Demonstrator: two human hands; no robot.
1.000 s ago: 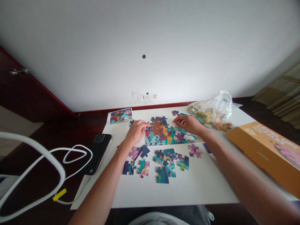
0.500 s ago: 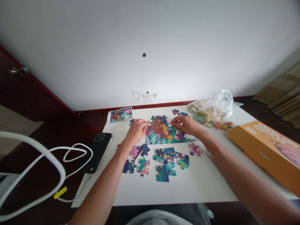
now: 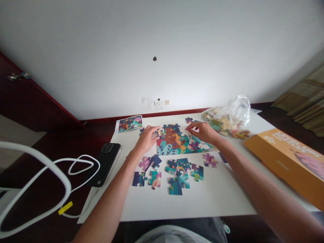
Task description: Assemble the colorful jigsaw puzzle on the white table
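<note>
A partly joined jigsaw puzzle lies on the white table, showing a brown bear, a white rabbit and leaves. At its left edge, my left hand has thumb and fingers apart around a small puzzle piece. My right hand hovers by the puzzle's upper right, its thumb and forefinger drawn together. Whatever lies between those fingertips, if anything, is too small to make out. Nearer to me are loose pieces, among them a purple piece, a blue-green piece and a teal and pink piece.
A printed picture sheet lies at the back left. At the back right is a clear plastic bag of pieces, with an orange box in front. A black phone and white cable sit at the left edge.
My left fingers have spread apart and drawn slightly left, off the puzzle's edge. My right hand has shifted a little up and right, uncovering more of the rabbit.
</note>
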